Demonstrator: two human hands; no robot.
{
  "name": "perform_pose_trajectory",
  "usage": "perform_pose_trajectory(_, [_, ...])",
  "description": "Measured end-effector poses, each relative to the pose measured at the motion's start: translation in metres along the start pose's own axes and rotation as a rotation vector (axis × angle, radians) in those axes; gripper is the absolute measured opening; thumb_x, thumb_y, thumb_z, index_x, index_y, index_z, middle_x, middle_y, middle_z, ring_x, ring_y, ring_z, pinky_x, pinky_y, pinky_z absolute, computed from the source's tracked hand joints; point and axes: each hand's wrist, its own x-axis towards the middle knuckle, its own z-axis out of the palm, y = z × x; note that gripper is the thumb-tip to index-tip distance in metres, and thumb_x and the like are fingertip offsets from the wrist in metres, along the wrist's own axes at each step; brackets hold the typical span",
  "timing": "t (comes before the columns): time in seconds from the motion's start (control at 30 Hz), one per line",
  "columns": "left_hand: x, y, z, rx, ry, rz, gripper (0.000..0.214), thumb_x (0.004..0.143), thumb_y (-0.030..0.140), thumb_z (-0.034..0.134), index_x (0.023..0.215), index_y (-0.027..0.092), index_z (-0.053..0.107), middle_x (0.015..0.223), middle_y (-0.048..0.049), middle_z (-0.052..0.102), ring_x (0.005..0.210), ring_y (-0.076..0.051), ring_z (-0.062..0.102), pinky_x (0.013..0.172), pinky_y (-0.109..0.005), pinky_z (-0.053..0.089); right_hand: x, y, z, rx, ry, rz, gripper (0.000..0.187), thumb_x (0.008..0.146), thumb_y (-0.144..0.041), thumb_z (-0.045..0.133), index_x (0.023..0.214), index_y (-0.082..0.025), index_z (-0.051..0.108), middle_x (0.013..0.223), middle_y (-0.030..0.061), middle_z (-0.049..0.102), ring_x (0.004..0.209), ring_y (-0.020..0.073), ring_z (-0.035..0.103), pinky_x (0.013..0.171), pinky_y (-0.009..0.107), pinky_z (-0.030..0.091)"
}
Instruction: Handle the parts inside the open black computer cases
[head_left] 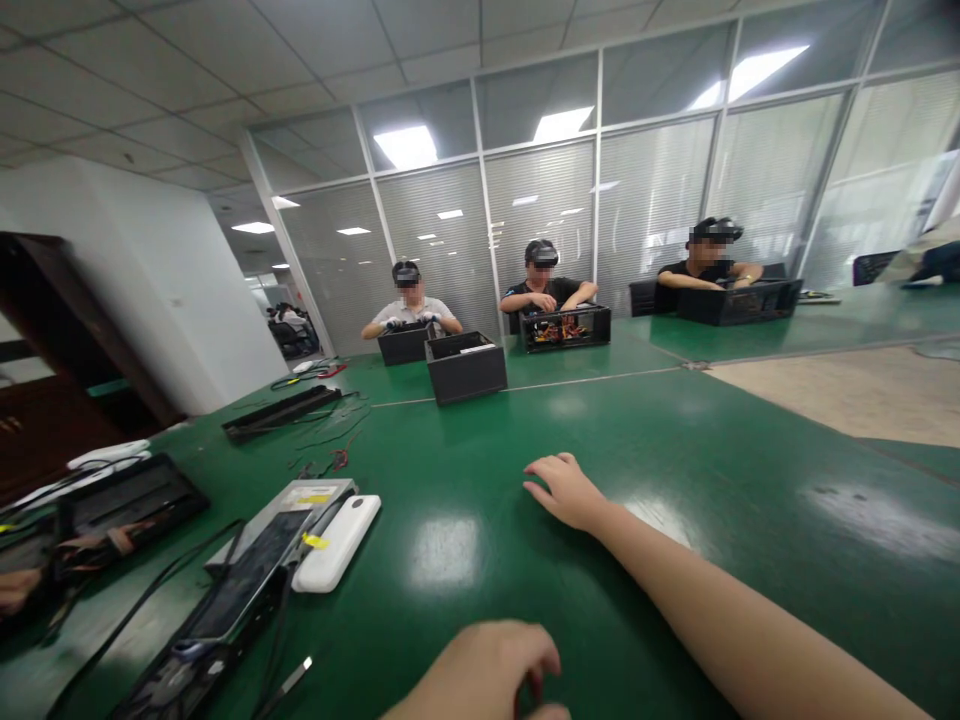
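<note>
White power bank [337, 543] angled away, rightward

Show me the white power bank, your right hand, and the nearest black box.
white power bank [336, 544], head view, middle of its top face
right hand [564, 490], head view, back of hand
black box [466, 372], head view, front wall

Desk [675, 440]: glossy dark green, pale glare patches; a beige inset panel [840, 395] at far right.
Power bank [335, 545]: plain white, small yellow tag beside it.
Flat device [255, 575] next to it: dark grey screen, silver-grey casing, yellow label on top.
Cables [150, 590]: black; thin red wires [339, 458] further back.
Open boxes [465, 367] across the desk: matte black; one shows orange and red parts inside.
Long tray [281, 412]: black.
Cabinet [67, 340] at left: dark brown wood.
Wall [165, 290]: white. Partition blinds [540, 200]: pale grey, fine horizontal stripes.
Ceiling tiles [225, 60]: off-white grid.
</note>
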Motion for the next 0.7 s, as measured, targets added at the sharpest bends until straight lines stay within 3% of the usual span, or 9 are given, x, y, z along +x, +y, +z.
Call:
perform_pose_trajectory(0.13, [0.079, -0.031, -0.029, 0.446, 0.146, -0.047, 0.027, 0.080, 0.044, 0.054, 0.092, 0.022, 0.064, 0.082, -0.0067, 0.067, 0.076, -0.022, 0.060, 0.067, -0.031, 0.041, -0.040, 0.012, -0.028, 0.016, 0.006, -0.029, 0.029, 0.093, -0.039, 0.043, 0.109, -0.021, 0.060, 0.107, 0.0079, 0.066, 0.102, 0.0210, 0.057, 0.099, 0.044, 0.029])
perform_pose_trajectory(0.2, [0.110, -0.052, -0.039, 0.517, 0.219, -0.131, 0.027, 0.083, 0.044, 0.050, 0.088, 0.020, 0.062, 0.081, -0.0066, 0.066, 0.075, -0.022, 0.061, 0.065, -0.030, 0.040, -0.065, 0.019, -0.043, 0.039, 0.012, -0.006, 0.029, 0.093, -0.039, 0.043, 0.107, -0.022, 0.061, 0.106, 0.0078, 0.066, 0.100, 0.0215, 0.057, 0.097, 0.045, 0.032])
perform_pose_trajectory(0.27, [0.130, -0.071, -0.044, 0.505, 0.371, -0.239, 0.030, 0.087, 0.045, 0.045, 0.087, 0.020, 0.060, 0.083, -0.0068, 0.066, 0.076, -0.022, 0.061, 0.064, -0.029, 0.039, -0.092, 0.027, -0.057, 0.076, 0.009, 0.052, 0.031, 0.093, -0.041, 0.042, 0.106, -0.022, 0.062, 0.103, 0.0078, 0.066, 0.099, 0.0224, 0.058, 0.095, 0.045, 0.035])
perform_pose_trajectory(0.33, [0.136, -0.086, -0.044, 0.431, 0.471, -0.283, 0.031, 0.089, 0.046, 0.042, 0.086, 0.020, 0.060, 0.083, -0.0057, 0.066, 0.076, -0.019, 0.060, 0.062, -0.026, 0.036, -0.117, 0.035, -0.070, 0.123, -0.017, 0.122, 0.033, 0.093, -0.044, 0.042, 0.106, -0.022, 0.062, 0.103, 0.0080, 0.066, 0.100, 0.0229, 0.058, 0.092, 0.043, 0.039])
perform_pose_trajectory(0.43, [0.128, -0.097, -0.040, 0.349, 0.481, -0.207, 0.026, 0.087, 0.043, 0.047, 0.086, 0.020, 0.061, 0.081, -0.0033, 0.065, 0.072, -0.016, 0.057, 0.060, -0.024, 0.033, -0.140, 0.044, -0.088, 0.216, -0.061, 0.203, 0.037, 0.093, -0.047, 0.040, 0.109, -0.021, 0.061, 0.105, 0.0089, 0.066, 0.099, 0.0232, 0.060, 0.088, 0.040, 0.044])
perform_pose_trajectory(0.57, [0.118, -0.096, -0.040, 0.308, 0.421, -0.141, 0.026, 0.085, 0.042, 0.050, 0.090, 0.020, 0.062, 0.077, -0.0026, 0.063, 0.069, -0.015, 0.054, 0.060, -0.023, 0.033, -0.140, 0.047, -0.102, 0.315, -0.006, 0.253, 0.037, 0.093, -0.047, 0.041, 0.107, -0.020, 0.061, 0.106, 0.0090, 0.065, 0.100, 0.0231, 0.060, 0.088, 0.038, 0.045])
perform_pose_trajectory(0.7, [0.120, -0.093, -0.042, 0.298, 0.413, -0.154, 0.029, 0.086, 0.044, 0.048, 0.094, 0.020, 0.063, 0.076, -0.0022, 0.063, 0.068, -0.015, 0.054, 0.061, -0.023, 0.033, -0.133, 0.048, -0.102, 0.330, 0.051, 0.262, 0.034, 0.091, -0.046, 0.044, 0.104, -0.019, 0.061, 0.101, 0.0083, 0.066, 0.095, 0.0220, 0.060, 0.085, 0.036, 0.046])
